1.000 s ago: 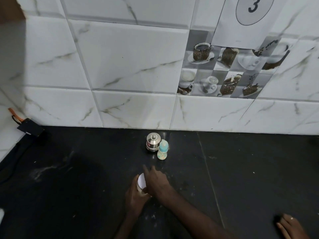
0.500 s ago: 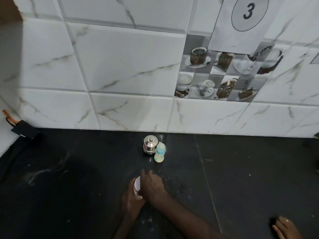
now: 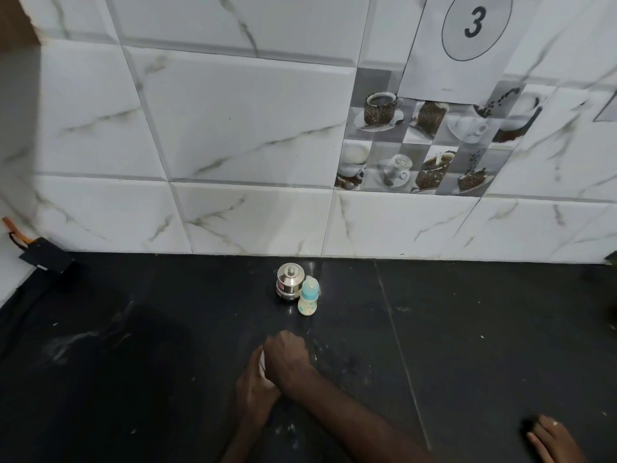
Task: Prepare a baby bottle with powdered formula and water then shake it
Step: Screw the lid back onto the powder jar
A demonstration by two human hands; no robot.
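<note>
Both hands met around 1 small white container (image 3: 262,360): left hand (image 3: 253,394) cupping it, right hand (image 3: 286,357) closed over its top. The capped, blue-topped baby bottle (image 3: 308,296) stood untouched at 12 o'clock, beside a steel canister (image 3: 289,283); filling and shaking apparently remained.

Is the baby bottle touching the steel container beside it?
Cannot tell. In the head view the baby bottle stands in front of the steel container and overlaps its right edge, so any gap or contact between them is hidden.
</note>
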